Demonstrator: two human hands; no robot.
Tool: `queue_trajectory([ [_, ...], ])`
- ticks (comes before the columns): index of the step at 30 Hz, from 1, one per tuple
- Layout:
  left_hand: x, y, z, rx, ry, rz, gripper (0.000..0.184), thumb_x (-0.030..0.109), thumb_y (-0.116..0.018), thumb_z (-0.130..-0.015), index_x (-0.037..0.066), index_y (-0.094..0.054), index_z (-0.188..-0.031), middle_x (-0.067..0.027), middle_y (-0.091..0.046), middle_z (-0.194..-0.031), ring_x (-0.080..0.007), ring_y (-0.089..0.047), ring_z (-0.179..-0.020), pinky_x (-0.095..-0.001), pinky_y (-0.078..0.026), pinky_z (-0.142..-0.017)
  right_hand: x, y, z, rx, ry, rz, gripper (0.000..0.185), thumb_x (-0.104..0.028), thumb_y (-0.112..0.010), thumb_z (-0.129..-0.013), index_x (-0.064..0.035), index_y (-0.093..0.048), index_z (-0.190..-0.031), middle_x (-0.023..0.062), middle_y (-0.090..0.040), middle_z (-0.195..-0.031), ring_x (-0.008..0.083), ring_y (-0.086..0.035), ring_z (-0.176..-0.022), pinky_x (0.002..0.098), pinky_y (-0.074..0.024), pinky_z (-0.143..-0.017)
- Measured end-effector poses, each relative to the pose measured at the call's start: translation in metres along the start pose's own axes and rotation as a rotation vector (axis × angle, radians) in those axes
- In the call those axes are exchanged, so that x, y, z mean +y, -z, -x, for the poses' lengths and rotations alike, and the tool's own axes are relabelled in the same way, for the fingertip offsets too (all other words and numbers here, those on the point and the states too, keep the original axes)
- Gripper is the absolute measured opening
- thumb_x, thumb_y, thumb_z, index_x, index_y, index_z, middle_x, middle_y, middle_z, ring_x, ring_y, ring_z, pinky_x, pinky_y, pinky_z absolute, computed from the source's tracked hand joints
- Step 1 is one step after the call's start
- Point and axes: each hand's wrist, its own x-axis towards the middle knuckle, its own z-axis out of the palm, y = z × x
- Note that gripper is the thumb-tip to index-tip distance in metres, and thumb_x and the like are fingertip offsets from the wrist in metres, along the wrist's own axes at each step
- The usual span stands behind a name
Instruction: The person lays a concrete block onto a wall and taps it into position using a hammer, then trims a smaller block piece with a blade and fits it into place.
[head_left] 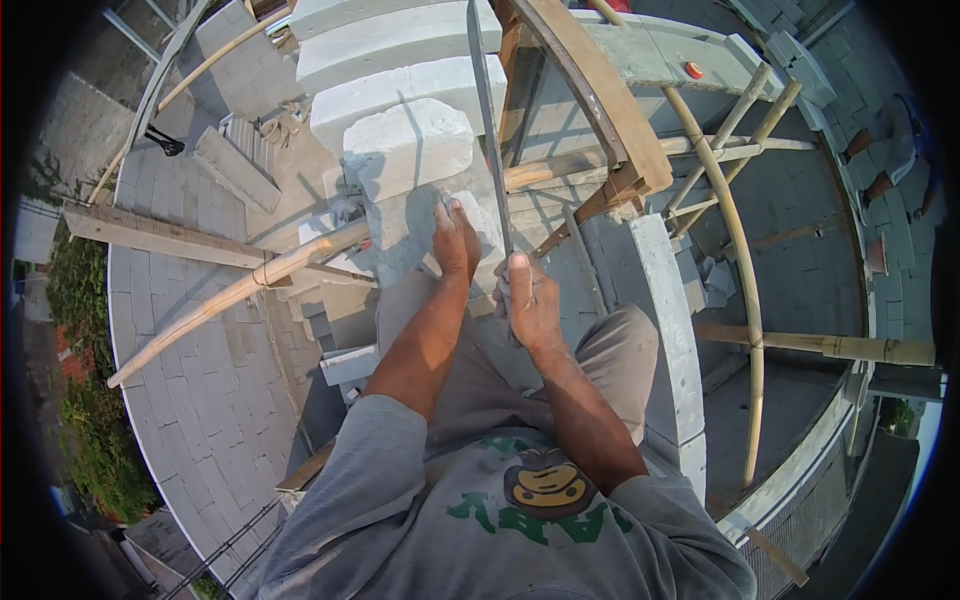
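Note:
My right hand is closed, its thumb on top, round the lower end of a long thin metal strip that reaches up to the top edge of the view. To its left, my left hand is curled closed by the grey face of a block; what its fingers hold, if anything, is hidden. Just beyond my left hand lies a rough-edged white block. Behind that, more long white blocks rise like steps. My two hands are apart, in front of my knees.
Bamboo poles cross at left, and others stand at right. A curved wooden piece is near the metal strip. A white block wall runs beside my right knee. A red round object rests on a ledge. Another person is far right.

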Motion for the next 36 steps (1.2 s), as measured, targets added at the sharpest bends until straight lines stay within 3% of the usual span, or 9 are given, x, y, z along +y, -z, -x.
queue_trajectory([
  [3,-0.007,-0.004,-0.002,0.034,-0.027,-0.040,0.054,0.045,-0.035,-0.099,0.001,-0.046,-0.127,-0.0325,-0.062,-0.103,-0.0498,-0.059,-0.096,-0.0539,-0.046,-0.082,-0.002,0.004,0.002,-0.016,0.067,-0.098,0.064,-0.052,-0.036,-0.100,0.0022,-0.061,-0.078,0.0106,-0.059,-0.062,0.0188,-0.060,-0.054,0.0329,-0.0464,-0.051],
  [6,-0.007,-0.002,0.002,0.036,-0.021,-0.006,0.054,0.044,-0.036,-0.099,0.001,-0.045,-0.128,-0.0320,-0.063,-0.103,-0.0493,-0.059,-0.097,-0.0535,-0.046,-0.083,0.049,-0.012,0.008,-0.077,-0.184,0.221,0.052,-0.042,-0.038,-0.101,0.0015,-0.062,-0.086,0.0202,-0.060,-0.068,0.0376,-0.062,-0.063,0.0468,-0.0463,-0.064],
  [9,0.008,0.000,-0.001,0.060,-0.043,0.004,0.053,0.044,-0.036,-0.098,0.001,-0.046,-0.129,-0.0315,-0.063,-0.103,-0.0490,-0.059,-0.098,-0.0531,-0.046,-0.084,0.056,-0.005,0.002,-0.231,-0.549,0.219,0.052,-0.043,-0.037,-0.101,0.0004,-0.063,-0.085,0.0212,-0.061,-0.070,0.0397,-0.063,-0.066,0.0484,-0.0460,-0.065],
  [12,0.005,0.001,0.004,0.027,-0.012,0.000,0.053,0.043,-0.037,-0.098,0.001,-0.046,-0.128,-0.0317,-0.063,-0.105,-0.0491,-0.059,-0.098,-0.0530,-0.046,-0.084,0.043,0.005,0.002,-0.157,-0.200,0.329,0.050,-0.042,-0.039,-0.100,0.0006,-0.062,-0.085,0.0209,-0.062,-0.070,0.0400,-0.063,-0.066,0.0469,-0.0464,-0.064],
  [18,0.003,0.005,0.004,-0.002,-0.024,0.016,0.052,0.041,-0.036,-0.099,0.000,-0.046,-0.129,-0.0320,-0.062,-0.107,-0.0490,-0.059,-0.100,-0.0516,-0.046,-0.085,-0.022,0.016,-0.003,-0.052,0.017,-0.153,0.046,-0.039,-0.043,-0.100,0.0010,-0.060,-0.086,0.0224,-0.062,-0.072,0.0406,-0.064,-0.068,0.0441,-0.0468,-0.063],
  [21,0.006,0.002,0.000,0.028,-0.024,0.012,0.052,0.040,-0.036,-0.099,-0.001,-0.046,-0.129,-0.0314,-0.061,-0.110,-0.0483,-0.058,-0.103,-0.0503,-0.045,-0.087,0.047,-0.010,0.004,-0.038,-0.078,0.060,0.047,-0.041,-0.042,-0.100,0.0007,-0.061,-0.087,0.0227,-0.062,-0.071,0.0380,-0.065,-0.067,0.0450,-0.0476,-0.062],
  [24,0.007,-0.002,-0.002,0.065,-0.057,0.023,0.052,0.040,-0.037,-0.099,-0.002,-0.046,-0.128,-0.0305,-0.061,-0.112,-0.0473,-0.058,-0.105,-0.0494,-0.044,-0.088,0.055,0.000,0.001,-0.234,-0.521,0.313,0.049,-0.042,-0.041,-0.100,0.0007,-0.061,-0.088,0.0231,-0.063,-0.071,0.0353,-0.065,-0.063,0.0460,-0.0484,-0.061],
  [33,0.001,0.006,0.000,0.000,-0.060,-0.007,0.050,0.038,-0.037,-0.099,-0.002,-0.048,-0.127,-0.0301,-0.061,-0.111,-0.0465,-0.058,-0.104,-0.0482,-0.045,-0.088,-0.016,0.017,-0.011,-0.084,-0.068,-0.323,0.048,-0.042,-0.042,-0.100,0.0006,-0.057,-0.084,0.0107,-0.050,-0.060,0.0203,-0.055,-0.051,0.0405,-0.0503,-0.060],
  [36,0.001,-0.001,0.002,0.108,-0.098,-0.033,0.050,0.038,-0.037,-0.099,-0.003,-0.048,-0.127,-0.0305,-0.061,-0.111,-0.0461,-0.058,-0.104,-0.0476,-0.045,-0.088,0.053,-0.001,0.001,-0.037,-0.014,-0.055,0.051,-0.045,-0.042,-0.099,0.0017,-0.060,-0.089,0.0151,-0.056,-0.064,0.0256,-0.061,-0.057,0.0418,-0.0504,-0.064],
])
